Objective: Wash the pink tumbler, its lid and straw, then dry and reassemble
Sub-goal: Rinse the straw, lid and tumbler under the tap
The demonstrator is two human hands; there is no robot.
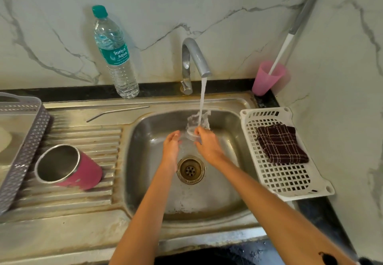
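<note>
The pink tumbler point(70, 167) lies on its side on the ribbed drainboard at the left, its steel mouth toward me. A bent metal straw point(116, 112) rests along the sink's back ledge. Over the basin, my right hand point(207, 145) grips the clear lid point(191, 134) under the running tap stream point(202, 103), and water splashes off it. My left hand point(171, 145) hovers just left of the lid with fingers straight, holding nothing.
The tap point(194, 61) runs over the steel sink point(145, 181). A water bottle point(115, 55) stands behind the drainboard. A white basket point(290, 181) with a checked cloth point(281, 144) sits at the right, a pink cup point(267, 80) with a brush behind it, a grey tray point(22, 144) at the left.
</note>
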